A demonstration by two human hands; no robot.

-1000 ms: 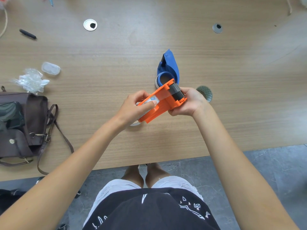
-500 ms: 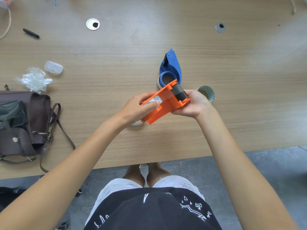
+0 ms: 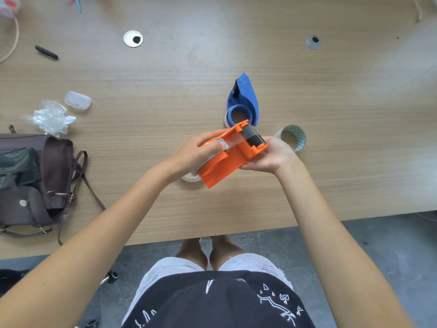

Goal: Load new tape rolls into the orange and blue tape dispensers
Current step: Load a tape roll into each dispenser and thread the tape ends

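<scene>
Meanwhile, little has shifted over the last second: the orange dispenser (image 3: pixel 233 153) stays just above the table (image 3: pixel 165 91) at the centre of the frame, tipped a touch further so its roller and toothed end point to the upper right. The right hand (image 3: pixel 272 156) cups that end from below, fingers wrapped around the underside. The left hand (image 3: pixel 196 153) has its fingers closed over the tape roll (image 3: pixel 214 144) seated in the body, and its thumb now presses further along the clear strip that runs from the roll toward the roller. I judge that the roll is already in and the step in hand is threading the tape's free end up to the cutter; whether the end has reached the teeth is too glossy to tell. The blue dispenser (image 3: pixel 244 100) lies flat just above the hands with a roll in its ring, so it may be loaded already. A patterned roll (image 3: pixel 293 137) stands right of the right hand, and a pale ring (image 3: pixel 190 178) peeks out beneath the left wrist.
</scene>
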